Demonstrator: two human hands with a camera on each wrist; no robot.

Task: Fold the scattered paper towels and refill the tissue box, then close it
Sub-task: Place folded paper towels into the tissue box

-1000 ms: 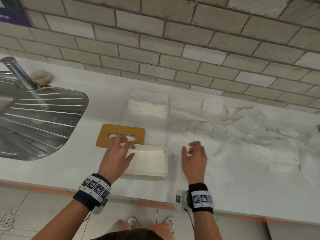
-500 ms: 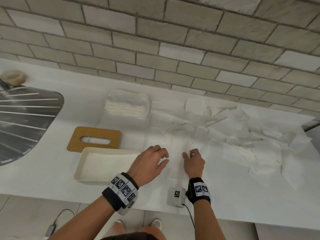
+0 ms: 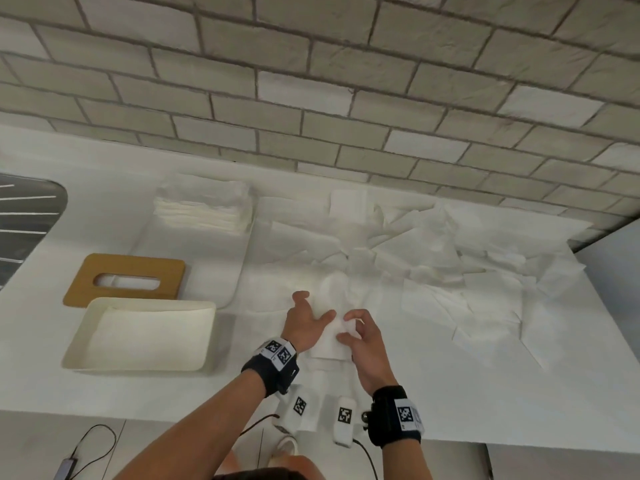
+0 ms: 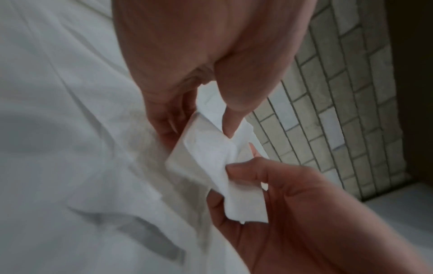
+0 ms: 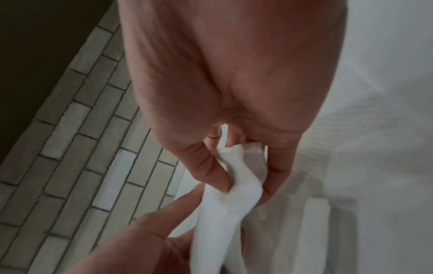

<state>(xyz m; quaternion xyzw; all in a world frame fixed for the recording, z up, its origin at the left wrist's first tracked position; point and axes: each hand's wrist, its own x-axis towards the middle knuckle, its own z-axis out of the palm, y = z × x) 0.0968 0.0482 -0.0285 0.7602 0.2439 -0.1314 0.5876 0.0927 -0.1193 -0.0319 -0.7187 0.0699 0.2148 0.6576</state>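
White paper towel (image 3: 330, 336) pinched by two hands: left (image 3: 304, 323), right (image 3: 363, 344); one box (image 3: 138, 336).

a white paper towel (image 3: 331, 336), partly folded into a narrow strip, is held above the counter's (image 3: 450, 403) front edge, pinched by both hands. many more loose paper towels (image 3: 450, 268) lie scattered, overlapping, across the middle and right of the counter. a neat stack of folded towels (image 3: 204, 207) sits toward the back edge. the open cream tissue box (image 3: 83, 344) lies near the front left, its wooden slotted lid (image 3: 83, 282) flat just behind it.
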